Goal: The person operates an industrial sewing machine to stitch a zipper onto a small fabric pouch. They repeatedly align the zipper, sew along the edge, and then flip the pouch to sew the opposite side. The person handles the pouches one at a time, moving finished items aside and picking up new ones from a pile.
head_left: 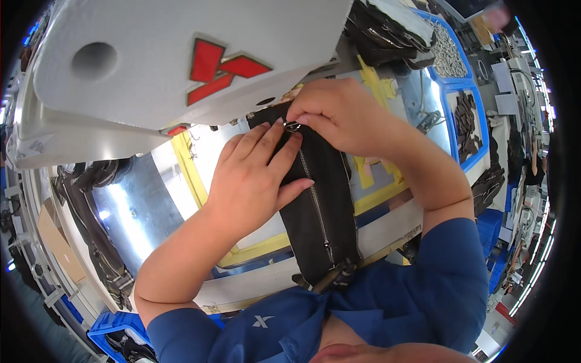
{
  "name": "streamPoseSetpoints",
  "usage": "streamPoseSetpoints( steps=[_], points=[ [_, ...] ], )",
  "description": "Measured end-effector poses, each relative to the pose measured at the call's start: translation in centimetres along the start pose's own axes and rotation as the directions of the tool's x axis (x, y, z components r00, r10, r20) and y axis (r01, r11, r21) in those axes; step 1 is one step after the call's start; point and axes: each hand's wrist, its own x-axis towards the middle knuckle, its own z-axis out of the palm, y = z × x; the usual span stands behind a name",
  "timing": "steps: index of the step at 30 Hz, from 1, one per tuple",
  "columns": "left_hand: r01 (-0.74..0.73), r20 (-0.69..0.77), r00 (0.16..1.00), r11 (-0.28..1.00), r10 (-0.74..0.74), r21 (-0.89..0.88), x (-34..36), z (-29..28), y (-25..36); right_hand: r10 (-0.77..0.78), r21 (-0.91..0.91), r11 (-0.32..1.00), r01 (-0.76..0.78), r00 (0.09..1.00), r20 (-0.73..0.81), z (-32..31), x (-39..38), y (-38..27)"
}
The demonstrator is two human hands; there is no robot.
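The left hand (254, 175) lies flat and open on the black fabric piece (321, 212) to hold it steady — the right hand (339, 118) pinches the zipper slider (293, 126).

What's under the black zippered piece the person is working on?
The black zippered piece lies on a pale work surface with yellow tape. The left hand presses it flat; what lies directly beneath the fabric is covered.
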Motion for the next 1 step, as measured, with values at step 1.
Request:
streamPoseSetpoints(
  steps=[1],
  points=[
    [0.003,0.001,1.000,1.000,-0.003,-0.002,0.01,0.06,-0.01,0.004,-0.010,1.000,-0.004,1.000,-0.010,0.13,0.04,-0.10]
  ],
)
